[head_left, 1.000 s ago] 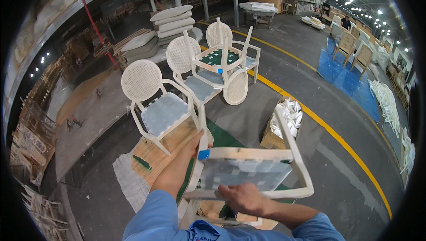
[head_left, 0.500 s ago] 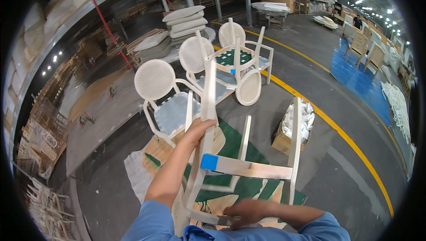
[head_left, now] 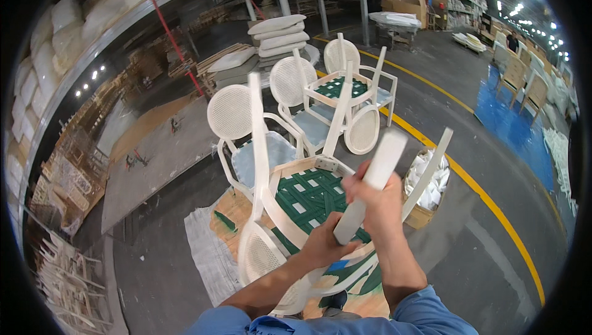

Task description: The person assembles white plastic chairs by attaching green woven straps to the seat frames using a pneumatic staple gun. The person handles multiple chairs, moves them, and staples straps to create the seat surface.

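An upside-down off-white wooden chair stands in front of me, its green webbed seat underside (head_left: 308, 196) facing up. Its legs point upward, and its oval cane back (head_left: 262, 252) hangs low on the near left. My left hand (head_left: 325, 244) wraps round the lower part of the near chair leg (head_left: 383, 159). Higher on that same leg, my right hand (head_left: 377, 202) is closed with its fingers round the wood. Between my forearms, a bit of blue tape (head_left: 337, 265) shows on the frame.
Several cane-backed armchairs (head_left: 231, 113) stand beyond, one upturned on another. An open carton of white pieces (head_left: 428, 181) sits to the right, beside a yellow floor line (head_left: 493, 208). At left lies a low grey platform (head_left: 154, 150); stacked cushions (head_left: 277, 36) are behind.
The chair has turned and tipped, bringing its green webbing into view. My left hand has moved down and right; my right hand has risen from the low rail onto the near leg.
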`<state>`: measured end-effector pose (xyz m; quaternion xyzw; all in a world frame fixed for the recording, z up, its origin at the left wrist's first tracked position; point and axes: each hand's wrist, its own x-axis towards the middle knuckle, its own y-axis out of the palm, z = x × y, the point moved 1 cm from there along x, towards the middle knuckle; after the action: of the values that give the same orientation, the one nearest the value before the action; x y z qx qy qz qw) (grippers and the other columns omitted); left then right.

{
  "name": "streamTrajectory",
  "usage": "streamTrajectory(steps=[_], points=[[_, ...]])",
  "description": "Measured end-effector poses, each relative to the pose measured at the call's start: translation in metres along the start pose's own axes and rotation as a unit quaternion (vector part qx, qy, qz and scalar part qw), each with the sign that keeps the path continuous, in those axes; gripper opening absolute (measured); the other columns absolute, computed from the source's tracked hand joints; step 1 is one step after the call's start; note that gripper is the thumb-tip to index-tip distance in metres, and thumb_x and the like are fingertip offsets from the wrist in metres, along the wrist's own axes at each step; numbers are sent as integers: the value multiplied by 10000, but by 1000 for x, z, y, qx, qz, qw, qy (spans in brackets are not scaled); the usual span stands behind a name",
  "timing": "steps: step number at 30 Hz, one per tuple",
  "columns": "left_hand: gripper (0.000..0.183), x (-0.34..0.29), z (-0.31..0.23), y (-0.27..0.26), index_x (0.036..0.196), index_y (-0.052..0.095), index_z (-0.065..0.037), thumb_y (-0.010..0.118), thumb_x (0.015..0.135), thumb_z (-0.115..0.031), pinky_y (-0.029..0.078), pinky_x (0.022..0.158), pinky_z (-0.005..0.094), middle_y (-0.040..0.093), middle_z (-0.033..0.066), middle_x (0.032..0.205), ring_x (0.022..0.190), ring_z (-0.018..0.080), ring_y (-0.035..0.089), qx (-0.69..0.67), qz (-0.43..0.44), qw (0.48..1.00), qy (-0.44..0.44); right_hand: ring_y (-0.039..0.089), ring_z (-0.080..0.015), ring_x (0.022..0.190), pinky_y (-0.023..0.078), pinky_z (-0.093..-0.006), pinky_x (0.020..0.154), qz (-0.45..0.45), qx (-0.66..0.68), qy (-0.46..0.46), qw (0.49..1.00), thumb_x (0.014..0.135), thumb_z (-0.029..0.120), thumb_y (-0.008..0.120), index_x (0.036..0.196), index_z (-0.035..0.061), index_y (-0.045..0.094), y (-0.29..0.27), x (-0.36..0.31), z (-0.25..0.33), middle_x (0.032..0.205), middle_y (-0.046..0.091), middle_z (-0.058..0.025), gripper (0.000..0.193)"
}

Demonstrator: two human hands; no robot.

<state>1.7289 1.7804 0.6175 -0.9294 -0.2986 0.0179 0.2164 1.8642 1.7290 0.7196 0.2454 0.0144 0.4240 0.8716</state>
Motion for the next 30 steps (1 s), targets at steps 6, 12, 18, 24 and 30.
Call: streamTrajectory(steps=[6, 12, 18, 24, 30], points=[[465, 5, 2, -5, 1156, 580, 8, 825, 810, -183, 513, 933, 398, 655, 137, 1133, 1048, 245, 648, -169, 182, 963, 107, 602, -72, 765, 501, -276, 689, 123, -94, -2, 988, 798, 80, 816, 997, 19, 651, 20, -45, 16, 799, 664, -6, 266], [431, -4, 8, 11, 1118, 583, 7, 806, 803, -183, 519, 915, 418, 648, 145, 1070, 993, 258, 641, -178, 171, 963, 105, 635, -143, 731, 502, -316, 682, 194, -124, -11, 973, 832, 175, 802, 1061, 22, 630, 14, -55, 22, 806, 678, -76, 324], [396, -12, 26, 24, 1081, 586, 5, 788, 796, -183, 524, 896, 437, 641, 152, 1006, 938, 271, 634, -172, 171, 964, 110, 670, -344, 768, 516, -391, 706, 345, -148, -23, 927, 878, 257, 720, 1031, 48, 611, 16, -58, -11, 835, 673, -153, 281], [363, -19, 68, 68, 1043, 590, 4, 770, 790, -183, 530, 878, 457, 633, 159, 943, 883, 284, 627, -156, 131, 968, 144, 653, -334, 1021, 537, -404, 796, 502, -124, -98, 850, 894, 348, 740, 1225, 46, 592, -29, -56, -46, 1088, 657, -162, 472], [331, 1, 113, 103, 1005, 593, 3, 752, 783, -183, 535, 860, 476, 626, 167, 880, 828, 297, 621, -142, 28, 973, 177, 647, -307, 1126, 517, -386, 946, 381, -181, -233, 877, 880, 324, 777, 1283, 9, 623, -177, 6, -90, 1233, 655, -163, 535]])
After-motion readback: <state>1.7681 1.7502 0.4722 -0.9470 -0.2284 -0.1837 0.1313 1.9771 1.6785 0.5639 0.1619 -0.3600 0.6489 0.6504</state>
